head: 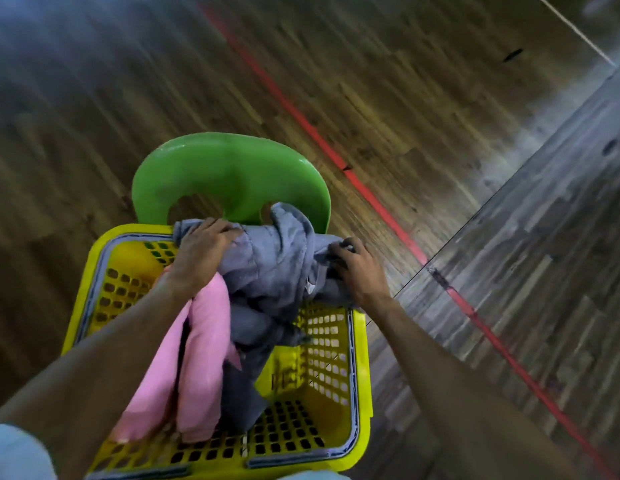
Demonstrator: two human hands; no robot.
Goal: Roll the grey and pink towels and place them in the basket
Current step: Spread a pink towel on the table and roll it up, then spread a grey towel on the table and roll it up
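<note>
At the lower left of the frame the yellow basket (80,317) sits with its perforated walls showing, its far end against a green chair (228,168) on the wooden floor (370,81). Just right of that wall, one pink towel (201,358) hangs in long loose folds, its lower end resting inside the basket. Above it, in the middle of the frame, the left hand (201,251) grips the upper left end of the one grey towel (277,258), fingers (216,227) curled over the bunched cloth. The grey towel is crumpled, not rolled; it is held up over the basket's far end and its tail droops down inside beside the pink one. Further right, the right hand (358,268) clamps the towel's other end, fingers closed into the folds. A red line (336,157) crosses the floor toward the lower right.

Both towels look soft, light and limp, so they will sag and slide wherever unsupported. Rolling probably calls for taking an edge at two corners and spreading it flat first. Count: two towels, one basket, one chair.
</note>
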